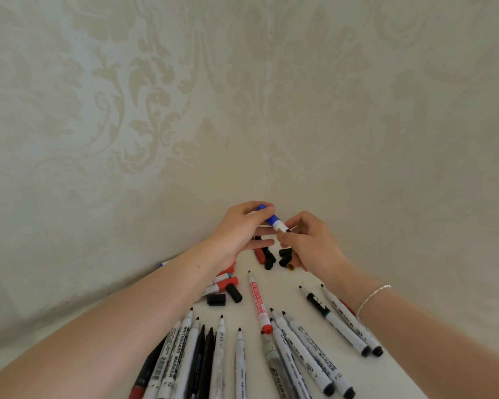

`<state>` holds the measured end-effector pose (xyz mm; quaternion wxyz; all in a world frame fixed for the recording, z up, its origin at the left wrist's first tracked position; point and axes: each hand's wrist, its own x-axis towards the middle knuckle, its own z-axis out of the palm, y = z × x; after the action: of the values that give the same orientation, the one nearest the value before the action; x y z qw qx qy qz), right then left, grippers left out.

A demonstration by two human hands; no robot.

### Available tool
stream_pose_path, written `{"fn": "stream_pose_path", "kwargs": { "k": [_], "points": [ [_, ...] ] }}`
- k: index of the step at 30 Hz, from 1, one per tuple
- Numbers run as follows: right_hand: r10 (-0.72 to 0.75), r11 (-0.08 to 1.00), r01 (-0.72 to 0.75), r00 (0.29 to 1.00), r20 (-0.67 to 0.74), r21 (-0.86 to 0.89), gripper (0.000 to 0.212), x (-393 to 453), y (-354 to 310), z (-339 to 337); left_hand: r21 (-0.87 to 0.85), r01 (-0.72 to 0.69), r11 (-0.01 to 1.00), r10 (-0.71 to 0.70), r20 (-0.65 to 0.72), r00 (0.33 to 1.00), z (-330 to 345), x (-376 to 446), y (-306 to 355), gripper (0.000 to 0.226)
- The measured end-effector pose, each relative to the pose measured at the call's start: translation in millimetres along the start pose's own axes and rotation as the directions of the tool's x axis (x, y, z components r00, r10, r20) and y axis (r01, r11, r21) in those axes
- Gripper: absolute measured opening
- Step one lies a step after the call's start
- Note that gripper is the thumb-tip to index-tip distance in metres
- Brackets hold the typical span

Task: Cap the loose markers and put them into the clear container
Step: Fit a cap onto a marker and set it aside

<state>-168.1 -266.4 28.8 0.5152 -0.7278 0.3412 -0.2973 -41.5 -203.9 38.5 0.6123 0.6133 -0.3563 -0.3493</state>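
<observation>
Both hands are raised above the far end of the white table (271,286), holding one blue marker (274,220). My left hand (239,228) pinches its blue cap end. My right hand (311,243) grips the white barrel. Below them lie loose caps, black (284,256) and red (260,254). Several uncapped markers fan out at the near end, among them a red-labelled one (258,303) and white whiteboard markers (185,352). No clear container is in view.
More caps lie left of centre, black (216,299) and red (228,282). A patterned cream wall (242,110) rises directly behind the table. Two markers (343,321) lie under my right wrist, which wears a thin bracelet (372,298).
</observation>
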Motion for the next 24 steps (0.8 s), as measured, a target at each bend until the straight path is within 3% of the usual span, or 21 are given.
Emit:
{"fn": "stream_pose_path", "kwargs": {
  "k": [4, 7, 10, 14, 24],
  "points": [
    [0.147, 0.988, -0.155, 0.972, 0.181, 0.028, 0.019, 4.9, -8.2, -8.2, 0.148, -0.097, 0.984, 0.089, 0.058, 0.994, -3.0, -3.6, 8.7, 0.025],
    [0.221, 0.937, -0.299, 0.906, 0.361, 0.178, 0.032, 7.2, -16.7, -14.8, 0.328, -0.235, 0.915, 0.212, 0.103, 0.972, 3.2, -6.4, 22.6, 0.027],
    [0.217, 0.867, -0.384, 0.865, 0.452, 0.318, 0.039, 9.3, -25.7, -16.0, 0.375, -0.282, 0.883, 0.253, 0.127, 0.959, 8.7, -6.5, 34.5, 0.026],
    [0.249, 0.830, -0.438, 0.845, 0.473, 0.346, 0.064, 11.5, -27.5, -13.1, 0.394, -0.279, 0.876, 0.230, 0.168, 0.959, 8.9, -11.5, 29.0, 0.029],
    [0.276, 0.915, -0.350, 0.906, 0.321, 0.200, 0.041, 16.6, -33.9, -6.0, 0.285, -0.320, 0.903, 0.285, 0.159, 0.945, 10.8, -15.4, 10.9, 0.012]
  ]
}}
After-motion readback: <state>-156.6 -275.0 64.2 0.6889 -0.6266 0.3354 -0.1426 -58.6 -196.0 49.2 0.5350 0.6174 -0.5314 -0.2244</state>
